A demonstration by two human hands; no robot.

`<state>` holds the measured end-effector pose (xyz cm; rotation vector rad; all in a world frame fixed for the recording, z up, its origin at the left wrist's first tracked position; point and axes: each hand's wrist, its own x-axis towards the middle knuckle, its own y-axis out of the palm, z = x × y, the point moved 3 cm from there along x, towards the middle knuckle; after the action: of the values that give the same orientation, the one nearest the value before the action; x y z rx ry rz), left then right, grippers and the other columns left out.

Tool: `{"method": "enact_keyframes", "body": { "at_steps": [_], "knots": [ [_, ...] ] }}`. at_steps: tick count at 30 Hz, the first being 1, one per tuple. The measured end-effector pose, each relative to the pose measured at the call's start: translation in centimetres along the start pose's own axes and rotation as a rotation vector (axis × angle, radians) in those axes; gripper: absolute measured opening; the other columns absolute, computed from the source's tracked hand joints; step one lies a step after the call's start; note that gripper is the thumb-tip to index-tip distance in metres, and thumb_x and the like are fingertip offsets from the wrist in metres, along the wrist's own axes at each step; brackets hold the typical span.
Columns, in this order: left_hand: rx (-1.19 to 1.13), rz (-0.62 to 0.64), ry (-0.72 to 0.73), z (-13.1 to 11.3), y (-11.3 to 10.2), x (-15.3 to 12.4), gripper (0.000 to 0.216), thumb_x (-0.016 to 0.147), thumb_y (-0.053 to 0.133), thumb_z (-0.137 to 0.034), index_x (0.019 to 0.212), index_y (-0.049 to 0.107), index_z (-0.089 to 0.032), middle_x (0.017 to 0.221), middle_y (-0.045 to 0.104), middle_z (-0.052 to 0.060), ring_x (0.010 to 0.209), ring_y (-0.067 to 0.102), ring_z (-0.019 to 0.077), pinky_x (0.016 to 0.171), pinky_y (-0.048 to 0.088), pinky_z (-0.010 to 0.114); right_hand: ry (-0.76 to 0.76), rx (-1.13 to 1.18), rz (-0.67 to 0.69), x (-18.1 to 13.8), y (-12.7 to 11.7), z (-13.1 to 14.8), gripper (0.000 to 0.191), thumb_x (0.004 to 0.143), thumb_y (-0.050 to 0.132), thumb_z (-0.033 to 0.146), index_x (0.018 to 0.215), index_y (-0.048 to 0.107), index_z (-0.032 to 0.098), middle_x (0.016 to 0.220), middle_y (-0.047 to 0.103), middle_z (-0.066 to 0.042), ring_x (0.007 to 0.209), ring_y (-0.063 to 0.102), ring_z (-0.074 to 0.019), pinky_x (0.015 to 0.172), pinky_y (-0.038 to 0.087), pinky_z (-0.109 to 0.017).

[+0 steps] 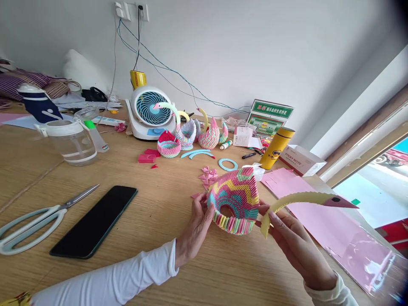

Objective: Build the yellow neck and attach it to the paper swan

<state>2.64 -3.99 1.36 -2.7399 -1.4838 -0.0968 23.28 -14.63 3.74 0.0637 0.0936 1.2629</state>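
Note:
My left hand (pixel 196 225) grips the left side of a folded-paper swan body (pixel 236 193), a bowl shape patterned in pink, yellow and blue. The body is tilted so that its inside and the hole in its base face me. Between the thumb and fingers of my right hand (pixel 291 242) is a curved yellow paper swan neck (pixel 296 199), with a pink beak and a dark eye pointing right. The neck's lower end is close beside the body's right edge; I cannot tell whether they touch. Small pink folded triangles (pixel 208 175) lie just behind the body.
Scissors (pixel 47 219) and a black phone (pixel 95 223) lie at left, below a clear jug (pixel 72 140). A fan (pixel 151 112) and several paper swans (pixel 208 134) stand behind. A blue ring (pixel 228 164), yellow bottle (pixel 276 148), sticky-note box (pixel 301 159) and pink sheets (pixel 318 216) are further right.

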Motion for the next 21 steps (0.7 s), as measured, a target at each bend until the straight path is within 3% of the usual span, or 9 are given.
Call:
{"method": "enact_keyframes", "body": {
  "at_steps": [5, 10, 13, 16, 21],
  "knots": [
    [0.123, -0.021, 0.127, 0.5, -0.3, -1.2, 0.039, 0.100, 0.030, -0.046, 0.132, 0.026, -0.025, 0.138, 0.037, 0.011, 0.127, 0.040, 0.0197, 0.110, 0.032, 0.039, -0.009, -0.072, 0.027, -0.2, -0.6, -0.3, 0.035, 0.091, 0.059, 0.049, 0.115, 0.070, 0.027, 0.131, 0.062, -0.008, 0.117, 0.056, -0.0306, 0.102, 0.042, -0.048],
    [0.464, -0.019, 0.462, -0.8, -0.9, -2.3, 0.031, 0.100, 0.036, -0.032, 0.131, 0.033, -0.026, 0.138, 0.035, 0.011, 0.133, 0.033, 0.0215, 0.110, 0.028, 0.041, -0.063, -0.188, 0.007, -0.5, -1.1, 0.1, 0.033, 0.092, 0.058, 0.047, 0.116, 0.067, 0.026, 0.134, 0.058, -0.007, 0.119, 0.052, -0.0286, 0.099, 0.044, -0.042],
    [0.657, 0.046, 0.581, -1.7, -0.6, -2.3, 0.033, 0.095, 0.050, -0.034, 0.126, 0.043, -0.027, 0.140, 0.037, 0.010, 0.136, 0.029, 0.0249, 0.109, 0.026, 0.042, -0.090, -0.303, -0.094, -1.0, -1.3, 1.1, 0.033, 0.091, 0.060, 0.047, 0.114, 0.067, 0.024, 0.105, 0.065, -0.006, 0.091, 0.058, -0.0211, 0.075, 0.049, -0.031],
    [0.724, 0.048, 0.623, -2.5, 0.1, -1.9, 0.030, 0.087, 0.063, -0.040, 0.113, 0.056, -0.026, 0.132, 0.049, 0.007, 0.132, 0.034, 0.0275, 0.108, 0.022, 0.044, -0.096, -0.339, -0.103, -1.2, -0.4, 2.3, 0.033, 0.090, 0.061, 0.048, 0.108, 0.067, 0.021, 0.081, 0.059, -0.003, 0.064, 0.047, -0.0140, 0.054, 0.040, -0.025],
    [0.666, 0.046, 0.629, -3.3, 1.3, -1.1, 0.016, 0.084, 0.068, -0.038, 0.092, 0.064, -0.025, 0.109, 0.067, 0.001, 0.118, 0.049, 0.0243, 0.104, 0.020, 0.042, -0.189, -0.320, -0.002, -0.3, 2.5, 4.0, 0.030, 0.090, 0.063, 0.046, 0.102, 0.066, 0.019, 0.068, 0.050, 0.001, 0.057, 0.039, -0.0112, 0.048, 0.031, -0.023]
  ]
}}
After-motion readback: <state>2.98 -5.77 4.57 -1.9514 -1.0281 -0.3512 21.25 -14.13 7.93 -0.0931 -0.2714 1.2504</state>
